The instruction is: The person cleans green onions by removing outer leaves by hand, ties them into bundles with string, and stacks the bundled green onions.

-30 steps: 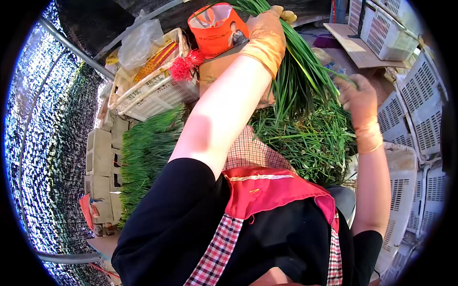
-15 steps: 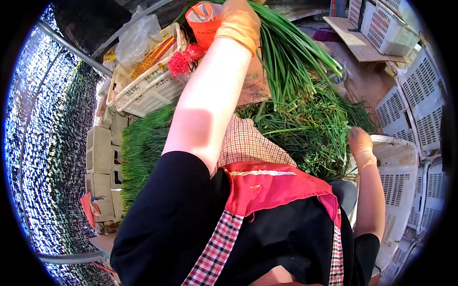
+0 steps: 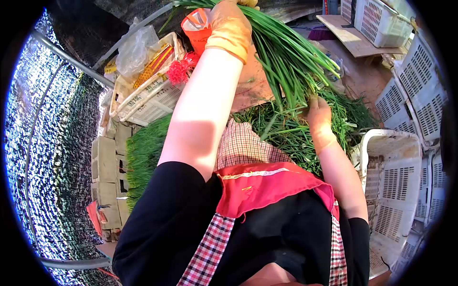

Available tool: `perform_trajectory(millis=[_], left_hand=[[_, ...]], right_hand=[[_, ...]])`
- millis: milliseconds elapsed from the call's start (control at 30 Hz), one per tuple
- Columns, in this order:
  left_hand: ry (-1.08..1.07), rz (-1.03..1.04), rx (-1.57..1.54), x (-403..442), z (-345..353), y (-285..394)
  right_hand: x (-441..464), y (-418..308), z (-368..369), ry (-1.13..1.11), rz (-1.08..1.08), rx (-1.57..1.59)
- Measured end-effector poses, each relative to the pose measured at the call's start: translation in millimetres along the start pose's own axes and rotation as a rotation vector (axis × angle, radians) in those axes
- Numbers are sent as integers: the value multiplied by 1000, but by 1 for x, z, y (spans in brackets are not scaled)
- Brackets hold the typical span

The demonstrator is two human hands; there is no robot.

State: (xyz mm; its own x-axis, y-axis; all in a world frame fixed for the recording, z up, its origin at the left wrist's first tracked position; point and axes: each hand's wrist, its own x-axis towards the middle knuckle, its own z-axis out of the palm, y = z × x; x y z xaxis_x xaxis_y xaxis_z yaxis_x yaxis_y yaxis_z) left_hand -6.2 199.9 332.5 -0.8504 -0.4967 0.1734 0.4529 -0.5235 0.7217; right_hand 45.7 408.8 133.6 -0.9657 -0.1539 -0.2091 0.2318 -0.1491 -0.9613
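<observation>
**Loose heap [image 3: 300,143], neat row [image 3: 145,155], one bunch [image 3: 291,52] held up**

The loose heap of long green leaves is the largest thing near me. It lies in front of my body, a little to the right, and its stalks cross in many directions. Beside it, on my right, a white basket [image 3: 396,178] stands with its open side toward me. On my left is the neat row, where the greens are packed closely and run mostly one way. Above this row sits a white crate [image 3: 160,102] with a clear plastic bag [image 3: 136,47] on top.

The bunch is smaller than these. It is above the far edge of the heap, and its pale ends hang down to the right. My left hand [image 3: 231,24], in an orange glove, is closed around it. My right hand [image 3: 319,117], gloved also, is bent just under these hanging ends, over the heap; I cannot tell if its fingers hold some stalks. The smallest thing is a red tuft [image 3: 181,70] beside my left forearm.

In my judgement, the row is the part already arranged, the bunch is only partly in order, and the heap shows that much remains loose.
</observation>
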Motion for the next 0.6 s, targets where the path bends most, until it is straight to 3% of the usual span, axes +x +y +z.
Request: perform_trajectory(millis=[33, 100, 133, 167, 233, 267, 300, 367, 400, 433, 500, 567, 600], left_hand=[[4, -2, 1, -6, 4, 4], [27, 157, 138, -22, 13, 13], [-100, 6, -141, -14, 0, 18], [-102, 7, -142, -3, -3, 15], [-40, 100, 153, 5, 0, 11], [-37, 94, 155, 5, -1, 9], [-27, 101, 142, 5, 1, 8], [-7, 121, 116, 4, 8, 8], [99, 147, 76, -16, 24, 13], [99, 152, 76, -16, 27, 11], [49, 193, 256, -11, 26, 8], [-316, -17, -71, -27, 15, 23], [-223, 86, 224, -38, 25, 23]], right_hand=[[-5, 1, -16, 1, -16, -161], [27, 64, -85, -57, -175, -1109], [20, 63, -86, -57, -176, -1111], [13, 60, -87, 1, -154, -1151], [-6, 45, -85, 119, -101, -1223], [-16, 37, -82, 175, -68, -1260], [-18, 21, -71, 98, -292, -1143], [-7, 12, -46, -46, -361, -403], [-14, -5, -27, -112, -359, -196], [-13, -13, -17, -150, -409, -223], [-11, -25, 3, -171, -274, 77], [-2, -30, 2, -14, -264, -114], [2, -30, -8, -101, -348, -146]])
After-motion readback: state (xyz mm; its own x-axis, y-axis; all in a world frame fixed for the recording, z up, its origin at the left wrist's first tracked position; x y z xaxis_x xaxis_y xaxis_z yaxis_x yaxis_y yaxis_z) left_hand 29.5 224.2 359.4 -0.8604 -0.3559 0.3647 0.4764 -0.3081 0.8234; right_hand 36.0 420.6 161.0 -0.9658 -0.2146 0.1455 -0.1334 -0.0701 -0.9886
